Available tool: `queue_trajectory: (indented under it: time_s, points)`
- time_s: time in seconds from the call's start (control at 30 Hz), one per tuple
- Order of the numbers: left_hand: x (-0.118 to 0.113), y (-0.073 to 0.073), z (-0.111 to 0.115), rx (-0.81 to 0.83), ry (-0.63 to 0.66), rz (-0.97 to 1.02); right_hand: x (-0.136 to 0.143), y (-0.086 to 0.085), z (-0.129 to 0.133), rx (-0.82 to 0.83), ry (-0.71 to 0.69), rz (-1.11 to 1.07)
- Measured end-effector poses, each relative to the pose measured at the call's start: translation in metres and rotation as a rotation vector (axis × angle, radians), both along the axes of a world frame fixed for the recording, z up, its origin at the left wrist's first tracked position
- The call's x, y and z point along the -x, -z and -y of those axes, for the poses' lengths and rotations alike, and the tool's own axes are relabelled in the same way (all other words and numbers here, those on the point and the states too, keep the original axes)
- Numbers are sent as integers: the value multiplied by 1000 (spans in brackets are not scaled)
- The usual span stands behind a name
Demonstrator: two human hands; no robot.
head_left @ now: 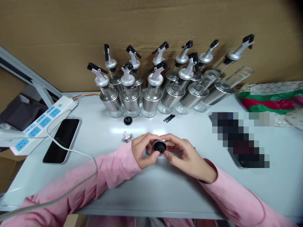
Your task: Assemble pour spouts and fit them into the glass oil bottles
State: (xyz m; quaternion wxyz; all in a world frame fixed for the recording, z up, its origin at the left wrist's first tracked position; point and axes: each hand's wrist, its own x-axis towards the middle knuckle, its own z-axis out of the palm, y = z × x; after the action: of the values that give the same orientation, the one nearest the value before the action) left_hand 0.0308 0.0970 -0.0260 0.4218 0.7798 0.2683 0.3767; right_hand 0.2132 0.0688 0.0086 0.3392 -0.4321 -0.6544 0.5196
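Fingertips of the left hand (144,151) and right hand (183,154) pinch a black round stopper (159,147) between them, low over the white table (151,183). Behind stand glass dispenser bottles (151,94), a second black stopper (127,120) and a silver spout (127,136). A phone (62,140) and power strip (40,124) lie left, against a cardboard wall (71,31).

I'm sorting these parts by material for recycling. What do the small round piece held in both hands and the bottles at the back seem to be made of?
The round piece between the left hand and right hand looks like matte black rubber or plastic, dull with no glint. The bottles look like clear glass in brushed steel sleeves, see-through above, with soft grey reflections.
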Motion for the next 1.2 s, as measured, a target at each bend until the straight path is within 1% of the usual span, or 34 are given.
queue_trajectory:
  time_s: [0.27, 0.4, 0.6, 0.8, 0.97, 1.2]
  points:
    - [-2, 5, 0, -61, 14, 48, 2, -1, -1, -16, -18, 38]
    - [-1, 3, 1, -53, 11, 16, 3, -3, 0, -21, -42, 47]
    - [0, 0, 1, -92, 29, -18, 4, -4, 0, -5, -31, 103]
    - [-1, -2, 1, -125, 16, -57, 5, -5, 2, -16, -23, 145]
    - [-1, -3, -1, -196, 18, -68, 2, -1, 3, -24, -32, 162]
    - [-4, 7, -2, -372, -15, 3, 3, 1, 3, -42, -24, 204]
